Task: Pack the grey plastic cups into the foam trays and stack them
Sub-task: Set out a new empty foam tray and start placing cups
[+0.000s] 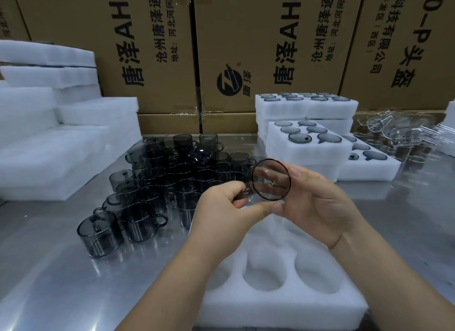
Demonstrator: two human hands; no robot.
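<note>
cardboard boxes (246, 35) | "唐泽AH4" | "沧州唐泽通信" | right box (394, 67) | "头盔", "有限公司"

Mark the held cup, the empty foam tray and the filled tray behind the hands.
held cup (270, 180): head view, middle of its mouth.
empty foam tray (270, 308): head view, bare front edge.
filled tray (305, 157): head view, bare front wall.

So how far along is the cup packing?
Done: several filled trays stacked on the right. In hand: left hand and right hand hold one grey cup over a tray with empty pockets. Still to do: many loose cups on the table.
</note>
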